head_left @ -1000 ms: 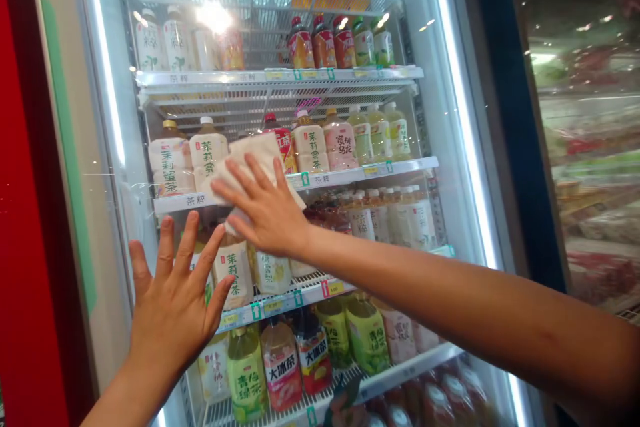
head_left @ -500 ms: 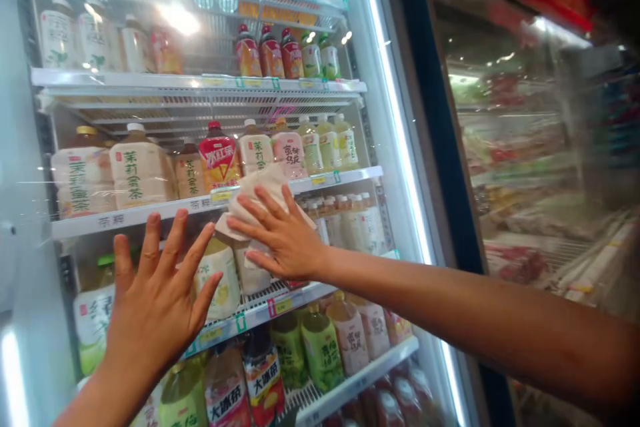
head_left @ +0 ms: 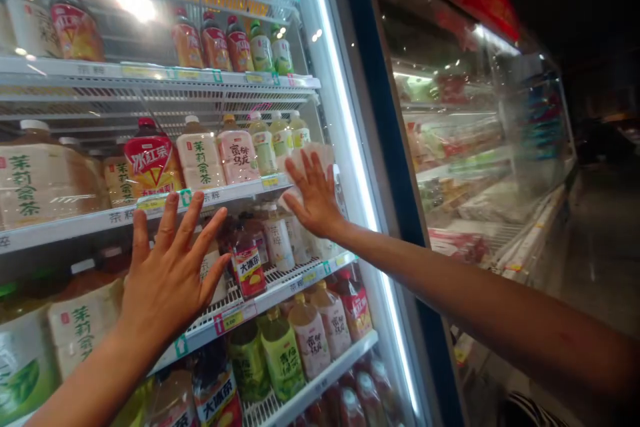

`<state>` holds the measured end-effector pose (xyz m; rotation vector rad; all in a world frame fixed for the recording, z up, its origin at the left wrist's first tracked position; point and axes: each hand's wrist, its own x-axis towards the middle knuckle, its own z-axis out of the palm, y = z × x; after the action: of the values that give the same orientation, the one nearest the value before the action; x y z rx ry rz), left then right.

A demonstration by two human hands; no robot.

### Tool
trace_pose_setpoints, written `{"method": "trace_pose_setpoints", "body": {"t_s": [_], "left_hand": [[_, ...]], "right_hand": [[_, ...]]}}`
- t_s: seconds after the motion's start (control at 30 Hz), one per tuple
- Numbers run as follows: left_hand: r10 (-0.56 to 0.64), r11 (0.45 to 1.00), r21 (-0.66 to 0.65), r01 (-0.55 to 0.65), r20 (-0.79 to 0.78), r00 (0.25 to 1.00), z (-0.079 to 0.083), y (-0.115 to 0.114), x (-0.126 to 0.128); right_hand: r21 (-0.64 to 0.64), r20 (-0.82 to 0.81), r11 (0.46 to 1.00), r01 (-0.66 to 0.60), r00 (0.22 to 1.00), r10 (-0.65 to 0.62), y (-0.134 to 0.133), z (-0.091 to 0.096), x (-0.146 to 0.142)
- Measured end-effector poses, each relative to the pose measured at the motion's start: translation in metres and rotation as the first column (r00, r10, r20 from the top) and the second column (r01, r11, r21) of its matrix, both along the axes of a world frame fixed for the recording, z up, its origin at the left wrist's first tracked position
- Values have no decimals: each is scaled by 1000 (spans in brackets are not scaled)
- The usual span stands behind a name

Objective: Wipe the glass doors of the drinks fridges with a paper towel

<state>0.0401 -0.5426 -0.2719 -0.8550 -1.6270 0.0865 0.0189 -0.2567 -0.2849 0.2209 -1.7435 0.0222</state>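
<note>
Under the spread right hand [head_left: 319, 203], I judge the cloth [head_left: 326, 154] unpinched — it could slip if pressure eases; the left hand [head_left: 167, 273], splayed, holds nothing.

Whitish cloth [head_left: 326, 155], red-and-yellow bottle [head_left: 153, 163] (white-lettered), pale pink bottle [head_left: 237, 155], dark blue frame [head_left: 377, 80]

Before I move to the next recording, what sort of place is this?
Probably a shop or supermarket: a lit drinks cooler stocked with bottled teas, price labels along its shelf edges, and another glass-fronted chiller alongside.
</note>
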Motion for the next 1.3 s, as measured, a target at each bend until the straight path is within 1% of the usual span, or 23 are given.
{"method": "trace_pose_setpoints", "body": {"t_s": [0.03, 0.07, 0.1, 0.17, 0.2, 0.23, 0.27, 0.37, 0.4, 0.47, 0.57, 0.63, 0.73, 0.77, 0.8, 0.87, 0.93, 0.97, 1.1, 1.13, 1.2, 1.27, 1.3], "left_hand": [[-2, 1000, 0, 2, 1, 1000, 0, 4, -1], [-2, 1000, 1, 2, 3, 1000, -1, 9, -2], [-2, 1000, 1, 2, 5, 1000, -2, 12, -3], [-6, 1000, 4, 6, 10, 1000, -4, 19, -4], [-8, 1000, 2, 8, 11, 1000, -5, 22, -5], [-10, 1000, -5, 10, 10, 1000, -6, 25, -6], [-10, 1000, -12, 10, 8, 1000, -6, 27, -6], [0, 1000, -25, 0, 0, 1000, -6, 28, -5], [4, 1000, -24, -4, -3, 1000, -6, 27, -5], [12, 1000, -24, -12, -4, 1000, -6, 23, -3], [26, 999, -28, -26, -6, 1000, -5, 11, -2], [37, 999, -24, -37, -4, 999, -5, 1, -2], [59, 998, -3, -59, 1, 998, -9, -16, -2], [65, 998, 2, -65, 1, 998, -12, -22, -2], [67, 998, 6, -67, 0, 998, -15, -27, -2], [69, 998, 16, -69, 0, 998, -22, -39, -3], [64, 997, 31, -64, 2, 998, -29, -49, -4], [60, 998, 37, -60, 2, 998, -31, -54, -5], [64, 996, 62, -64, -2, 998, -37, -69, -5], [74, 995, 67, -74, -1, 997, -38, -73, -5], [92, 993, 73, -92, 2, 996, -40, -83, -5], [102, 992, 77, -103, 5, 995, -42, -95, -4], [105, 991, 83, -105, 7, 994, -42, -102, -3]], "right_hand": [[-90, -28, 996, 1, 1000, -3, 3, -5, -1], [-133, -41, 991, -5, 999, -1, 3, -13, -2], [-131, -38, 991, -12, 999, 7, 2, -24, -1], [-47, -5, 998, -29, 1000, 29, 1, -43, 0], [-1, 15, 999, -34, 999, 34, 3, -48, 1], [22, 26, 999, -36, 999, 35, 8, -48, 0], [13, 24, 999, -32, 999, 32, 15, -44, -1], [-152, -12, 988, -4, 1000, 3, 34, -22, -8], [-204, -22, 979, 6, 1000, -11, 36, -19, -9], [-223, -15, 974, 28, 999, -32, 36, -24, -10], [-100, 38, 994, 42, 999, -38, 35, -41, -6], [-59, 62, 998, 29, 998, -26, 39, -44, -4], [-174, 22, 984, 24, 1000, -20, 36, -41, -4], [-197, 10, 980, 27, 1000, -26, 28, -44, -3], [-184, 11, 983, 30, 1000, -29, 17, -49, -2], [-81, 34, 996, 32, 999, -29, -10, -61, 2], [9, 56, 999, 31, 998, -31, -37, -65, 4], [20, 56, 999, 35, 998, -36, -48, -61, 5], [-24, 31, 997, 67, 997, -67, -87, -34, 5], [-7, 28, 998, 60, 998, -60, -98, -31, 6], [99, 41, 995, 15, 999, -19, -123, -32, 9], [234, 69, 971, -47, 997, 32, -149, -35, 12], [272, 78, 960, -70, 996, 51, -161, -34, 13]]}}
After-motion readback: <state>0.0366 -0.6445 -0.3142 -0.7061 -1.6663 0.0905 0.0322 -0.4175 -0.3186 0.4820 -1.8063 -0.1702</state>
